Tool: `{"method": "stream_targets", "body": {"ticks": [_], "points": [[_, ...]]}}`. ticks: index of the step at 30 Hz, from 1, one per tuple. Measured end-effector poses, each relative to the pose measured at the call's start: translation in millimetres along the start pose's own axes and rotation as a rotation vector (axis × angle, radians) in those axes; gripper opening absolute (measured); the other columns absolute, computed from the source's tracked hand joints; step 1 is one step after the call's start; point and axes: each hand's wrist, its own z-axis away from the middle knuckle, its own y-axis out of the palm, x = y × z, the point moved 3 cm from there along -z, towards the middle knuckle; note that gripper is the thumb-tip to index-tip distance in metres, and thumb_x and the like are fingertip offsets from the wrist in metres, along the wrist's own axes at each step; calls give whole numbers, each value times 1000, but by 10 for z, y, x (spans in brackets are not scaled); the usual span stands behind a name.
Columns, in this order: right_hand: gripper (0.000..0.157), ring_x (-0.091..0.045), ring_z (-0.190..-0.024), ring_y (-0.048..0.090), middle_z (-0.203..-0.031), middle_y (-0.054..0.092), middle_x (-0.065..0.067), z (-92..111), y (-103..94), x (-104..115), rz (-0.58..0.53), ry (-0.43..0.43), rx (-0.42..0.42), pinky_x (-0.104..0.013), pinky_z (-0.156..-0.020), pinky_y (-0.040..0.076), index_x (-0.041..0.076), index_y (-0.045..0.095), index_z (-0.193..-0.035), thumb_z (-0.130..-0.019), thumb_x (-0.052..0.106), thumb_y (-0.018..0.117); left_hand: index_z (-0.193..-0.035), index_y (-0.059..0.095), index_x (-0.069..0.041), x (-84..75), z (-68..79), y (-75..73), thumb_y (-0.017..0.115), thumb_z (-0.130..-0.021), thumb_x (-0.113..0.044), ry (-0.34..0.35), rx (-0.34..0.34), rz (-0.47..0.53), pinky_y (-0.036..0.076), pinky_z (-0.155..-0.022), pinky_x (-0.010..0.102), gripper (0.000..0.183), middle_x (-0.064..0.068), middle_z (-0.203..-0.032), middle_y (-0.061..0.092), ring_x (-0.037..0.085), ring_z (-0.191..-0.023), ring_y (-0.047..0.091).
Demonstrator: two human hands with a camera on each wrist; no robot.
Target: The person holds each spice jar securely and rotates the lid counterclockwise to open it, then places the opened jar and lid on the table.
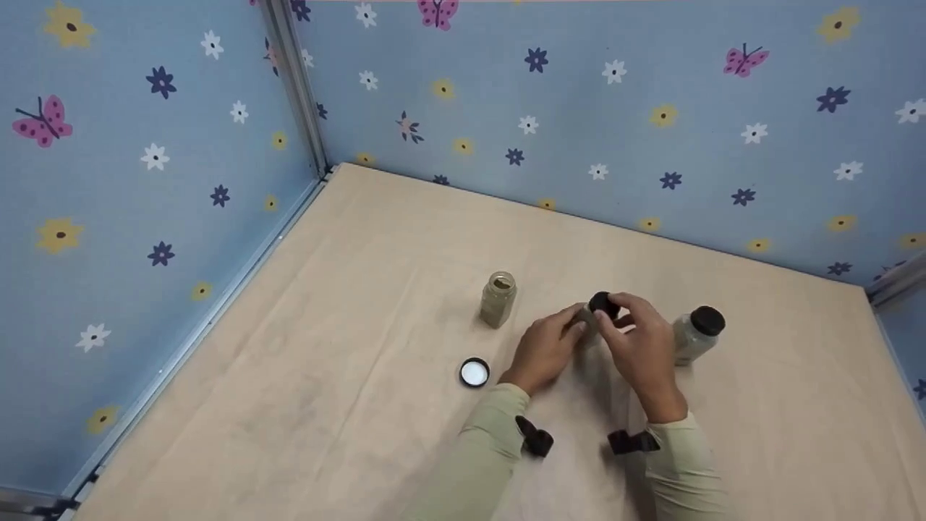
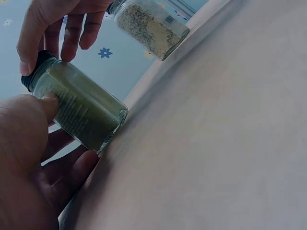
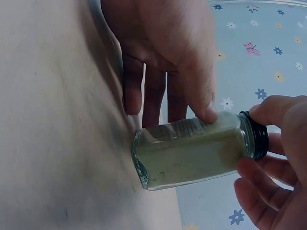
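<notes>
Three jars (image 2: 91,103), beige tabletop (image 1: 289,347), floral walls (image 1: 579,101)

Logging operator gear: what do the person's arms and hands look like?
Left sleeve and right sleeve: pale green, long, wrinkled. Left wrist device and right wrist device: small, black. Left hand and right hand: no gloves. No cables visible.

No text can be read: the print (image 2: 72,114) on the held jar (image 2: 86,103) is too blurred, as is the small mark (image 2: 169,19) on the speckled jar (image 2: 147,28).
</notes>
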Motion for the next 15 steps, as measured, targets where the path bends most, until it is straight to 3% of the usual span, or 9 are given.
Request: {"method": "stream_targets", "body": {"ticks": [5,12,15], "points": [[38,-20,-77,70,-121,67,-14,4,-3,-21,-23,79,45,-30,-64,56,0,65,-126,-92,15,74,-146,55,-23,-8,-9,2,52,-105,-35,5,-4,7,43,-106,29,43,-7,-138,59,9,-126,54],[48,-22,-79,69,-123,66,-16,65,32,-60,-68,154,38,-13,-66,49,-3,61,-130,-91,22,76,-146,56,-22,4,-7,10,53,-105,-34,-4,-6,-5,43,-105,30,42,-6,-138,60,11,-126,55],[49,-21,-80,68,-120,65,-15,73,51,-66,-79,167,18,-17,-69,52,-2,62,-129,-91,25,76,-145,56,-22,0,-11,4,54,-105,-33,-12,-9,1,43,-105,30,42,-7,-138,60,10,-126,55]]}}
